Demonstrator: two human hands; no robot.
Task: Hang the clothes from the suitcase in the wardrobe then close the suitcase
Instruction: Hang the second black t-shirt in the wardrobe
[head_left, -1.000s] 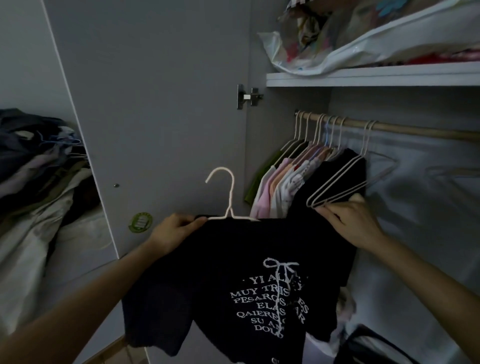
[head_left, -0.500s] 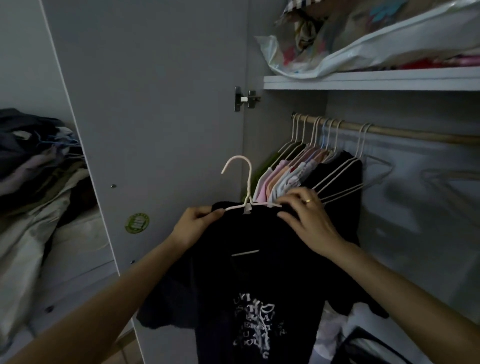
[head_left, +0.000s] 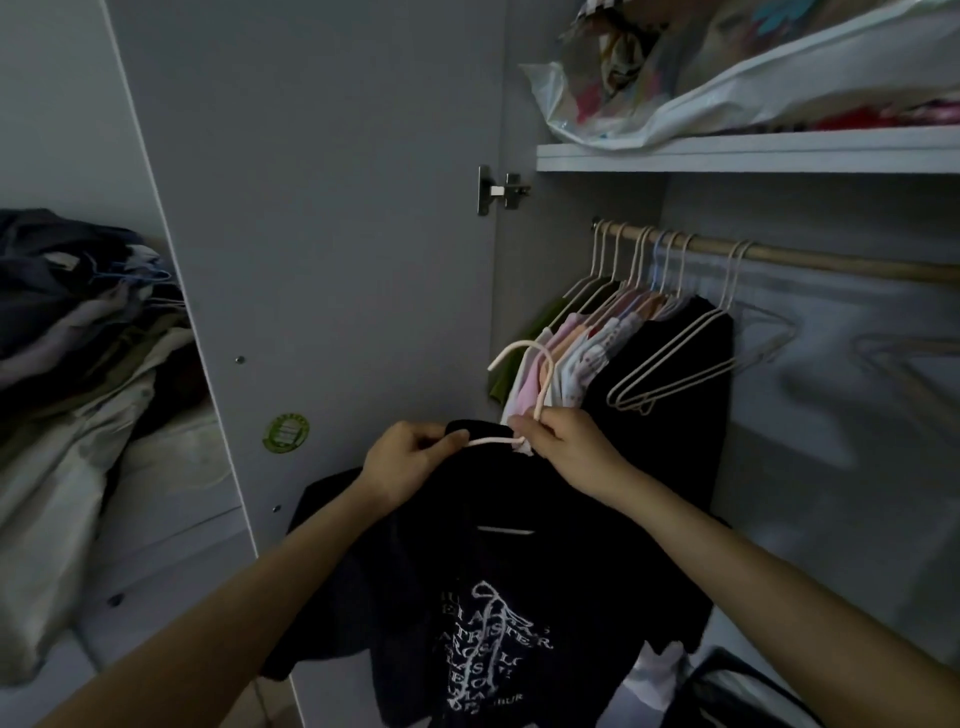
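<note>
Black T-shirt (head_left: 509, 597) hangs limp and light on its white hanger (head_left: 524, 400), below the wardrobe rail (head_left: 810, 258). My left hand (head_left: 405, 462) pinches the hanger's shoulder; my right hand (head_left: 566, 447) grips the stiff hook's neck, which I judge the best hold.

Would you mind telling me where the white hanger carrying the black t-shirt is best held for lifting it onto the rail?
Probably at the neck of the white hanger, just below the hook, coming from the right, where the right hand pinches it. The hook curves up clear of the black t-shirt, free to catch the rail. The left hand steadies the shoulder.
</note>
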